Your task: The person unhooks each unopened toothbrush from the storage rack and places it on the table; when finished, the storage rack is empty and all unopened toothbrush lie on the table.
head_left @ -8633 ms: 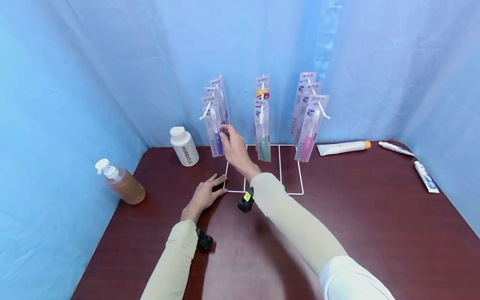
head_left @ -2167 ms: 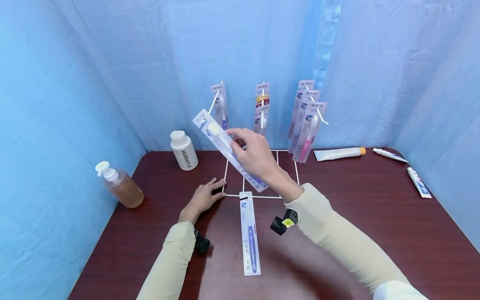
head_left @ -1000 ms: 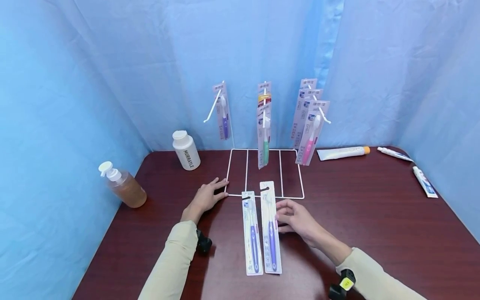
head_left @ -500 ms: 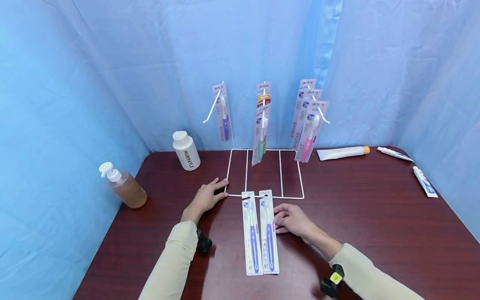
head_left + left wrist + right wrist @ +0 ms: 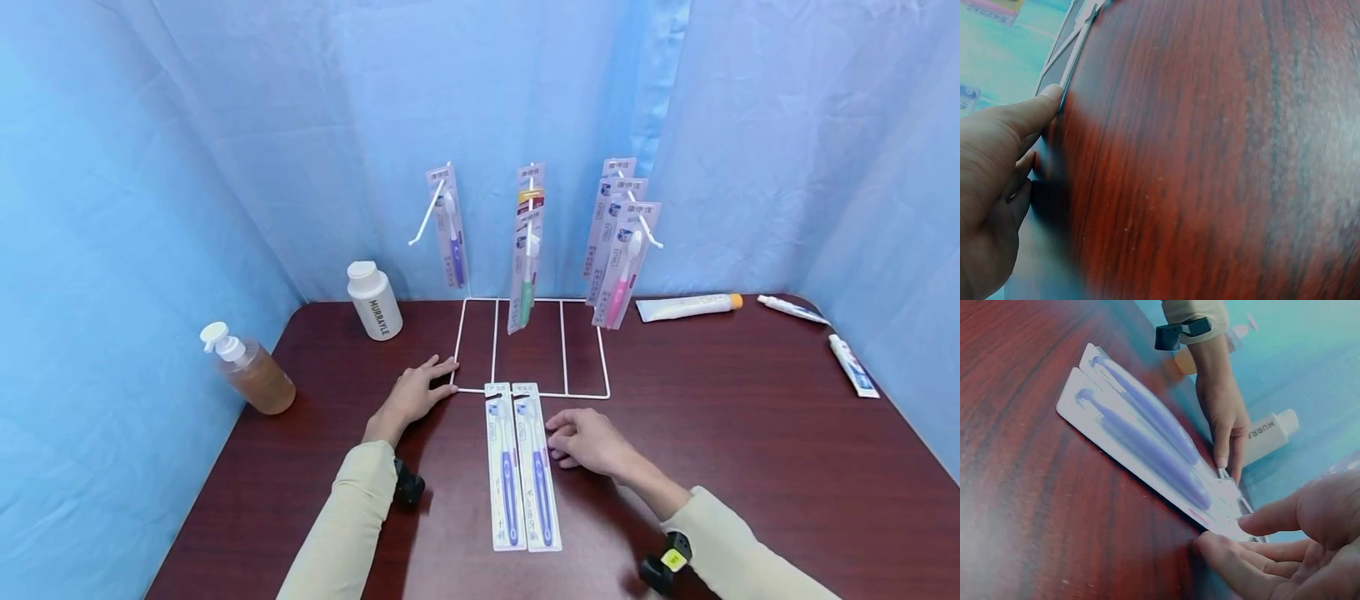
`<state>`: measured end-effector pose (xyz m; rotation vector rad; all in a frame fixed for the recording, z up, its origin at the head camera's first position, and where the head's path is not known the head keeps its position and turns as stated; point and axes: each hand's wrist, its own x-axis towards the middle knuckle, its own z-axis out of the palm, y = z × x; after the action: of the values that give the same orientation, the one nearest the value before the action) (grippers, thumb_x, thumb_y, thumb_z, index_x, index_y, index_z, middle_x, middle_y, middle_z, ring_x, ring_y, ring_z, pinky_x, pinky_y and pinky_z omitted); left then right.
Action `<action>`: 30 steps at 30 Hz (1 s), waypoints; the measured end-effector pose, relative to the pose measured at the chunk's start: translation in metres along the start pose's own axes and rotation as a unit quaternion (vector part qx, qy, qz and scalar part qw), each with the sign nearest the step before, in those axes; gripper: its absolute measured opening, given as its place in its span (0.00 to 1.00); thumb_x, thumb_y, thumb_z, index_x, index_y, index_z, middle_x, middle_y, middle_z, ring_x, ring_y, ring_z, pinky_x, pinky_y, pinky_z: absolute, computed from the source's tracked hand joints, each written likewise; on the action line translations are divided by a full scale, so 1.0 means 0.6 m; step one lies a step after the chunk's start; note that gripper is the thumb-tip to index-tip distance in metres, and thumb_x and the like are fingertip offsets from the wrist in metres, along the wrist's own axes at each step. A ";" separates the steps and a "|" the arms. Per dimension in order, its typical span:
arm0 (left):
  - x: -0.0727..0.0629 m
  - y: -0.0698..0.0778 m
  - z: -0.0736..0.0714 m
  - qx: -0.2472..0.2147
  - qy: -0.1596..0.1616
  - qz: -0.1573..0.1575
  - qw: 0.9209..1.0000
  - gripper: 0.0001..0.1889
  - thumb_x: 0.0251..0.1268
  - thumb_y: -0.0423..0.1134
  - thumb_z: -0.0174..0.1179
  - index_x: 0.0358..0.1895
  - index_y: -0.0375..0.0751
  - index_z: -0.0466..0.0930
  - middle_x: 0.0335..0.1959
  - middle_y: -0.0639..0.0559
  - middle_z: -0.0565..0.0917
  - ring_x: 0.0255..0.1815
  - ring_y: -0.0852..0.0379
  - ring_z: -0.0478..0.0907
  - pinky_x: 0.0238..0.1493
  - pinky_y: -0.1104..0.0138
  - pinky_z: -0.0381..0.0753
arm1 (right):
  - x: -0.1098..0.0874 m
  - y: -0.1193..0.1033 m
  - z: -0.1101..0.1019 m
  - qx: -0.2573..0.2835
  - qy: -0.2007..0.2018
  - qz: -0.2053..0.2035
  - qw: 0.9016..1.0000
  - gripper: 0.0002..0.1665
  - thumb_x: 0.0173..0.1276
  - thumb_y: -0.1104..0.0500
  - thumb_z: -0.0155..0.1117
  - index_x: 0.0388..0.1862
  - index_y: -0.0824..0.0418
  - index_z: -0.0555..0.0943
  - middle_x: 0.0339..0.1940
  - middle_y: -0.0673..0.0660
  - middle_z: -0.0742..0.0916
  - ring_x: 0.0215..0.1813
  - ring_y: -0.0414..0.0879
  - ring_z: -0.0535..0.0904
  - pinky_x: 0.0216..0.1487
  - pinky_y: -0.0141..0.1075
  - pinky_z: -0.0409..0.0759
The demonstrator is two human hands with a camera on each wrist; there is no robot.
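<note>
Two packaged purple toothbrushes lie side by side on the table: the left toothbrush and the right toothbrush. Their card tops reach the front wire of a white wire rack. My right hand hovers just right of the pair, fingers loosely bent, with a small gap to the right pack in the head view. My left hand rests with fairly straight fingers and thumb against the rack's left side. On the rack hang a purple toothbrush, a green toothbrush and a pink toothbrush, with more packs behind some.
A white bottle and an amber pump bottle stand to the left. A large toothpaste tube and two smaller tubes, one far right, lie at the right. Blue curtains enclose the back and sides.
Two purple packs have left the rack's left hook and lie on the table. Lately the second slid left against the first, and my right hand let go. My left hand stays put.
</note>
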<state>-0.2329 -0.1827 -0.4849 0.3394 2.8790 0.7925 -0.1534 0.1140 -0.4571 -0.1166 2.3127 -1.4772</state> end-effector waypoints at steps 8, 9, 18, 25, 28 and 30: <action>0.001 0.000 -0.005 0.001 0.004 0.002 1.000 0.27 0.66 0.49 0.59 0.68 0.54 0.70 0.73 0.43 0.63 0.72 0.34 0.58 0.70 0.40 0.55 | 0.024 -0.069 -0.010 -0.129 0.034 -0.165 0.977 0.18 0.66 0.64 0.61 0.54 0.65 0.78 0.44 0.59 0.86 0.49 0.51 0.84 0.51 0.43 0.81; 0.002 0.000 -0.005 0.002 0.004 0.002 1.000 0.27 0.66 0.49 0.59 0.68 0.54 0.70 0.73 0.43 0.63 0.72 0.34 0.59 0.70 0.40 0.55 | 0.031 -0.085 -0.009 -0.113 0.032 -0.180 0.977 0.19 0.66 0.64 0.61 0.56 0.65 0.77 0.47 0.61 0.85 0.51 0.53 0.83 0.53 0.44 0.81; 0.005 -0.002 -0.006 0.009 -0.001 -0.008 1.000 0.27 0.67 0.50 0.58 0.69 0.56 0.69 0.73 0.41 0.62 0.71 0.33 0.59 0.70 0.41 0.56 | 0.130 -0.202 0.031 -0.028 0.033 -0.253 0.966 0.24 0.70 0.62 0.58 0.64 0.63 0.70 0.58 0.61 0.80 0.59 0.53 0.78 0.61 0.39 0.76; 0.005 -0.003 -0.001 0.007 0.000 0.000 1.000 0.27 0.67 0.50 0.58 0.68 0.56 0.69 0.73 0.42 0.62 0.72 0.35 0.60 0.70 0.41 0.57 | 0.209 -0.242 0.052 -0.015 0.120 -0.242 0.963 0.25 0.71 0.62 0.55 0.66 0.63 0.68 0.59 0.62 0.78 0.61 0.51 0.76 0.61 0.38 0.76; 0.003 -0.002 0.000 0.007 0.000 0.001 1.000 0.27 0.66 0.50 0.59 0.68 0.56 0.69 0.73 0.42 0.62 0.72 0.37 0.60 0.70 0.42 0.57 | 0.236 -0.252 0.055 -0.013 0.154 -0.229 0.961 0.26 0.71 0.61 0.55 0.67 0.63 0.67 0.61 0.61 0.77 0.61 0.51 0.75 0.62 0.39 0.75; 0.002 -0.001 0.000 0.007 0.000 0.002 1.000 0.27 0.67 0.50 0.58 0.68 0.56 0.69 0.73 0.42 0.63 0.72 0.38 0.60 0.69 0.42 0.58 | 0.251 -0.261 0.055 -0.013 0.171 -0.220 0.960 0.27 0.72 0.61 0.55 0.67 0.64 0.66 0.61 0.60 0.77 0.62 0.51 0.74 0.63 0.40 0.74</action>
<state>-0.2340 -0.1828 -0.4852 0.3464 2.8864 0.7744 -0.3017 -0.0245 -0.3726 -0.4418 2.7088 -1.7959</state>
